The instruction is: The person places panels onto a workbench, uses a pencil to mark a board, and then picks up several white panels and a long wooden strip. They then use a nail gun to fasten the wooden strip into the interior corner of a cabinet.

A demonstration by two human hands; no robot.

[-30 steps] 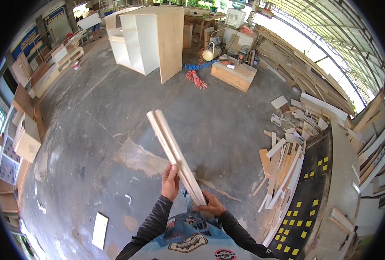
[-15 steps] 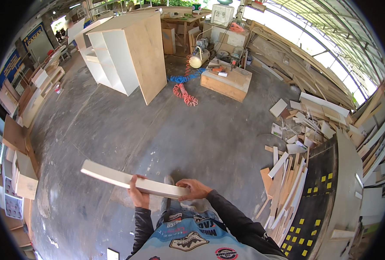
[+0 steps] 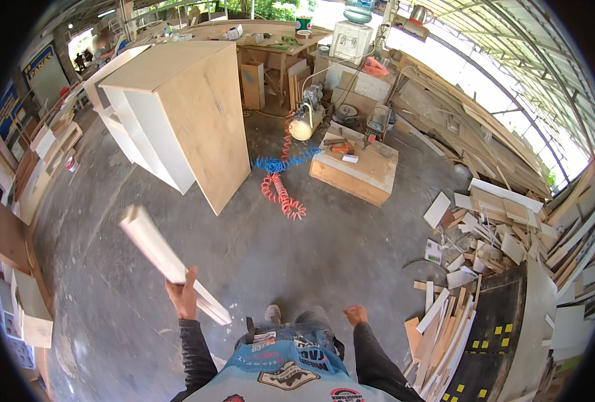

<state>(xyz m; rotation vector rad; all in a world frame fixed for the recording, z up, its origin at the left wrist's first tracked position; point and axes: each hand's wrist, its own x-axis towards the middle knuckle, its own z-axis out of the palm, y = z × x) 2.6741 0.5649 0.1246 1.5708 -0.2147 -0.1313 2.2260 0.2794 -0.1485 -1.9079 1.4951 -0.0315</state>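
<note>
A long, pale wooden strip (image 3: 151,246) slants across the left front, its far end raised toward the cabinet and blurred by motion. A lengthwise line or groove shows along it; whether it is one piece or several is unclear. My left hand (image 3: 182,295) is closed around it nearer its lower end, which points toward my waist. Off to the right of my body, apart from the strip, hangs my right hand (image 3: 356,314). Its fingers look loosely curled, and nothing shows in them.
A large wood-and-white cabinet (image 3: 197,120) stands ahead to the left. Coiled red (image 3: 282,197) and blue hoses (image 3: 270,165) lie beside it. Right of them sits a low wooden box (image 3: 352,174) with tools, near a compressor (image 3: 301,128). Wood offcuts (image 3: 445,321) are heaped along the right.
My right hand has let go of the strip and moved right. My left hand has swung the strip left and forward, turning its far end away from me. The cabinet and box appear nearer.
</note>
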